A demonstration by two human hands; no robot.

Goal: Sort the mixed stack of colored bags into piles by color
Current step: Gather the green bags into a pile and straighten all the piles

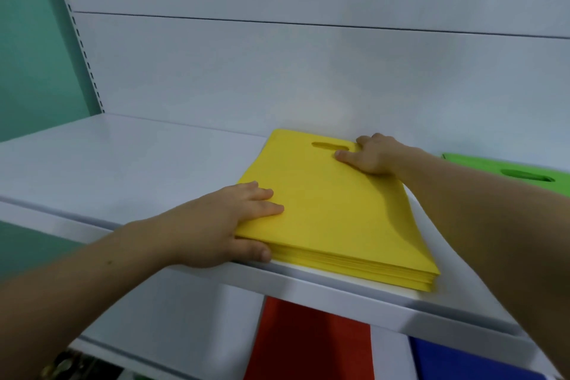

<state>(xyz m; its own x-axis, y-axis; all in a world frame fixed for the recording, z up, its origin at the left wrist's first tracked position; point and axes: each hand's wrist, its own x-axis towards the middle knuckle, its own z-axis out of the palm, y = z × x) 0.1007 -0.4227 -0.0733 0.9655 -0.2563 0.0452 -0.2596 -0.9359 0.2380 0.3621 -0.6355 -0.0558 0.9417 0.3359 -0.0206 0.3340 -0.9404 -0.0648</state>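
One stack of yellow bags point(333, 219) is seen lying flat on the white shelf point(123, 163), its near edge set at the shelf's front lip. Many thin, matte sheets of a single bright yellow are shown layered at that near edge. An oval handle slot point(330, 145) is cut through the far end. The long axis is run from the front lip toward the back panel point(277, 71), with the slotted end pointed at the panel.

The left hand point(228, 225) is laid on the near left corner, fingers straight and flat on top, thumb point(259, 251) set against the front edge. The right hand point(373, 154) is placed on the far right corner beside the slot, fingers bent; whether that corner is gripped or only pressed cannot be told.

A green pile point(493, 166) is set to the right on the same shelf. Red bags point(308, 345) and blue bags point(456, 361) are seen on the level below.
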